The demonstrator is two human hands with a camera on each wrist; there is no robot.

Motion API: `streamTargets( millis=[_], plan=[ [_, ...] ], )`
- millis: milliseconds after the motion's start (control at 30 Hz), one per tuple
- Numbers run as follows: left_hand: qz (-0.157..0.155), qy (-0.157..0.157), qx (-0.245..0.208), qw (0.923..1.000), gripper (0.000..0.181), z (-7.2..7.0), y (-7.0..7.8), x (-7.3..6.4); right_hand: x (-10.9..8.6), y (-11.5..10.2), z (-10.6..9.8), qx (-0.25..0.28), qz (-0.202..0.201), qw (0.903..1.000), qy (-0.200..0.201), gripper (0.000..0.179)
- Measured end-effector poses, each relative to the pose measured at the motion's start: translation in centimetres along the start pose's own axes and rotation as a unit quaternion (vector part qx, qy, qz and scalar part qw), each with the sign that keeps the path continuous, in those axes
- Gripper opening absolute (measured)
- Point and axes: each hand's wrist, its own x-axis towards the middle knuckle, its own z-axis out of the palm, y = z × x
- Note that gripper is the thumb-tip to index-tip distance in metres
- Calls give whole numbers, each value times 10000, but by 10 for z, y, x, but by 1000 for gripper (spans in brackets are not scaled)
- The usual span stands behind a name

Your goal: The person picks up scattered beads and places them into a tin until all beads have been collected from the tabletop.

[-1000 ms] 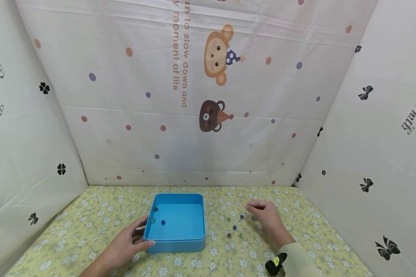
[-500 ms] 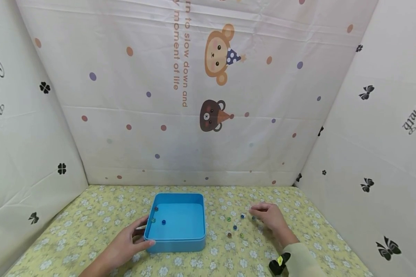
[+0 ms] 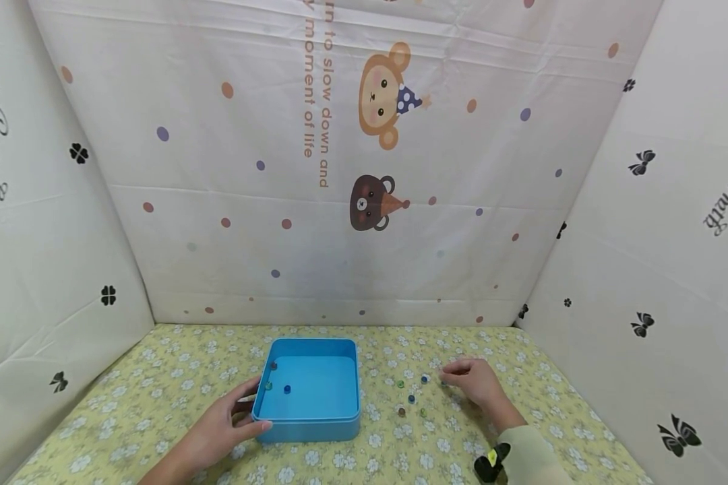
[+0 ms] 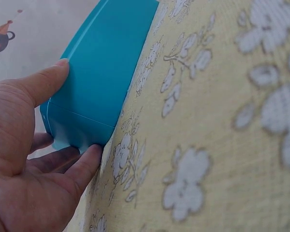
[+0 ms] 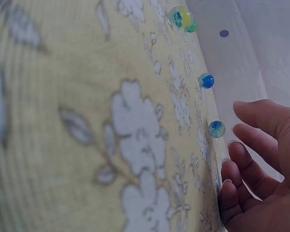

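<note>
My left hand (image 3: 221,428) grips the near left corner of a square blue box (image 3: 306,431), thumb on its front and fingers round its side. Inside the box, toward the left, lie a brown marble (image 3: 274,366), a green marble (image 3: 269,386) and a blue marble (image 3: 287,389). To the right of the box, my right hand (image 3: 474,385) is low over the cloth, its fingers loosely bent. In the right wrist view, a clear marble with blue swirls (image 5: 216,129) sits just beside the index fingertip; thumb and index finger are apart, with nothing pinched.
Several marbles lie between box and right hand: a green one (image 3: 400,384), a blue one (image 3: 425,379), another blue one (image 3: 411,399), a brown one (image 3: 402,411) and a light green one (image 3: 423,411). Printed cloth walls (image 3: 315,269) stand behind and beside the flowered tablecloth (image 3: 218,367).
My right hand has shifted slightly right and down toward the cloth, now mostly covering the rightmost marble in the head view. My left hand and the box have stayed in place.
</note>
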Motion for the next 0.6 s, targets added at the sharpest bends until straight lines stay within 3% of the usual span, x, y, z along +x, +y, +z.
streamTargets(
  millis=[600],
  plan=[
    [16,1,-8,10000,91,0,-1,1,-4,0,0,-330,-131,9990,-269,17]
  ],
)
